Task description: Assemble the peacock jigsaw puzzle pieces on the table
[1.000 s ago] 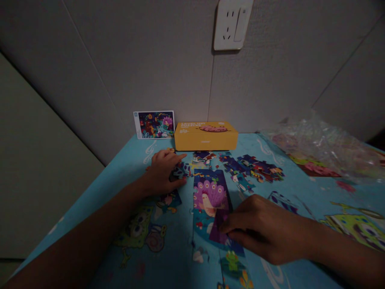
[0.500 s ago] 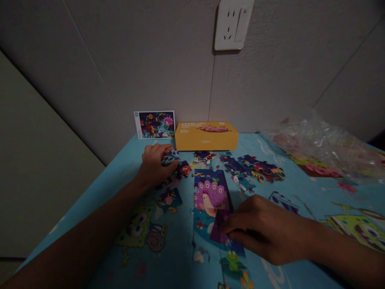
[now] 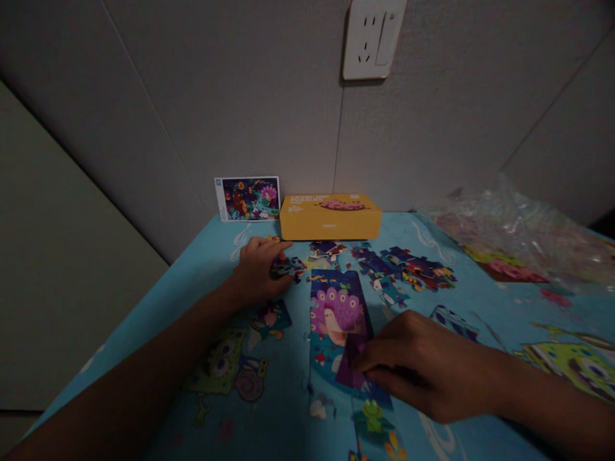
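Observation:
My right hand (image 3: 418, 368) pinches a purple puzzle piece (image 3: 350, 366) between thumb and fingers, over the lower right of a partly joined jigsaw puzzle (image 3: 331, 320) that shows a pink peacock. Below the peacock section, joined pieces with a green frog (image 3: 371, 416) run toward me. My left hand (image 3: 262, 269) is farther back on the left, its fingers and thumb apart around a cluster of loose puzzle pieces (image 3: 289, 269). Part of that cluster is hidden under the hand. A single dark piece with a pink figure (image 3: 270, 314) lies just nearer to me.
A yellow puzzle box (image 3: 330, 221) stands against the wall, beside a picture card (image 3: 250, 198). More loose pieces (image 3: 418, 269) lie right of centre, and one patterned piece (image 3: 454, 321) is beyond my right hand. Clear plastic wrapping (image 3: 523, 230) covers the back right of the blue cartoon tablecloth (image 3: 269, 416).
My left hand has shifted right and slightly nearer, bunching the loose pieces toward the puzzle. My right hand stays in place with the purple puzzle piece.

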Motion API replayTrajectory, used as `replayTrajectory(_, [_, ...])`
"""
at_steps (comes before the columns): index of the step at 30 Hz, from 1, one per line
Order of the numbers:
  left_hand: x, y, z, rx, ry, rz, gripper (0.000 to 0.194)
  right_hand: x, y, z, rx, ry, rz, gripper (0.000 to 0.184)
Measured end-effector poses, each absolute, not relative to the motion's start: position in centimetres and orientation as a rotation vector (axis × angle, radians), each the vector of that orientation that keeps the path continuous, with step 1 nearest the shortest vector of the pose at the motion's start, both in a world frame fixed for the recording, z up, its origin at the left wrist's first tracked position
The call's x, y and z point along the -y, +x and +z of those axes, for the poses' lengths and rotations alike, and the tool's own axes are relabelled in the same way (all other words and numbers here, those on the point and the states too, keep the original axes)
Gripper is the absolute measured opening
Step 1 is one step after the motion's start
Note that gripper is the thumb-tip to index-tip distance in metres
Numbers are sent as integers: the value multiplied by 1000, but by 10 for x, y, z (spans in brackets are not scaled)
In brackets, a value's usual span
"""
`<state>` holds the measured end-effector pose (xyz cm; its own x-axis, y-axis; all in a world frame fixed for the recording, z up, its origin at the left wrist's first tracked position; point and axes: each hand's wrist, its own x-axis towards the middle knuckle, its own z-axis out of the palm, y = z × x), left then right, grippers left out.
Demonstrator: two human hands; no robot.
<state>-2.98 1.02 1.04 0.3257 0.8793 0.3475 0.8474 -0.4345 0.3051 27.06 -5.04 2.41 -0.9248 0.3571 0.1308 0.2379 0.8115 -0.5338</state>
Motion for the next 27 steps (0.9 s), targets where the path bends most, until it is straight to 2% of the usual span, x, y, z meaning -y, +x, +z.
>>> replayTrajectory(7, [-16,-34,11,-1670,2519,807,32,50,270,25,2775,-457,764,24])
replayTrajectory(14, [-21,-38,7,-1702,2541,795,35,50,271,23,2775,-468,783,24])
replayTrajectory(27, [-21,-39,7,-1819,2472,917,24,51,271,23,2776,-488,789,22])
